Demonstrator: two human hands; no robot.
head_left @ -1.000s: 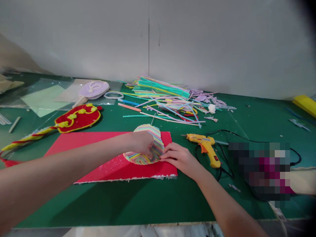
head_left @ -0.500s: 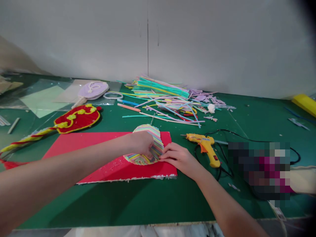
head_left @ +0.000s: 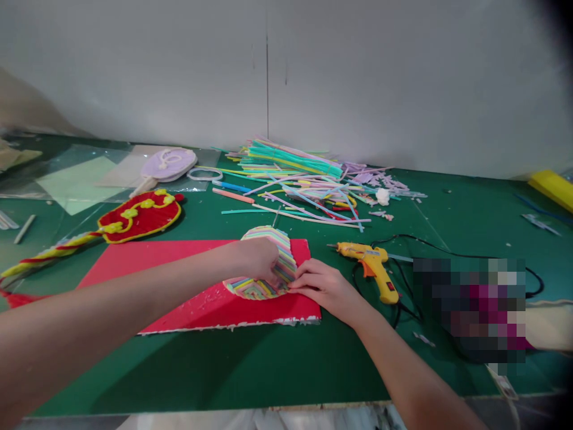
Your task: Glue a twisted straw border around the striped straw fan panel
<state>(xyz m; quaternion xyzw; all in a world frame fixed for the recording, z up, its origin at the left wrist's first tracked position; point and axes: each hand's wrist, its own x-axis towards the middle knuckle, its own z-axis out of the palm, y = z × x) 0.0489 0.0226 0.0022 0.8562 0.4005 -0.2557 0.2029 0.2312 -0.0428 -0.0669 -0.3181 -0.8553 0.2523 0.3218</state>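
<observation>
A round disc [head_left: 253, 291] covered in pastel pipe-cleaner stripes lies on a red board [head_left: 147, 263]. My left hand [head_left: 259, 261] reaches across it, fingers curled down against the striped face. Whatever is in those fingers, if anything, stays hidden. At the disc's right rim, my right hand [head_left: 319, 283] grips the edge between thumb and fingers, its side resting by the board. A thin rod [head_left: 276, 216] shows at the disc's far side. Just right of my right hand lies a yellow hot glue gun [head_left: 369, 266] with an orange trigger.
Behind the board is a heap of coloured pipe cleaners [head_left: 290, 161] and scraps. A red-and-yellow fuzzy fan [head_left: 138, 216] and a lilac fan [head_left: 168, 164] lie to the left. The glue gun's black cord [head_left: 430, 245] runs right, near a blurred-out patch. A wall stands behind the green table [head_left: 215, 370].
</observation>
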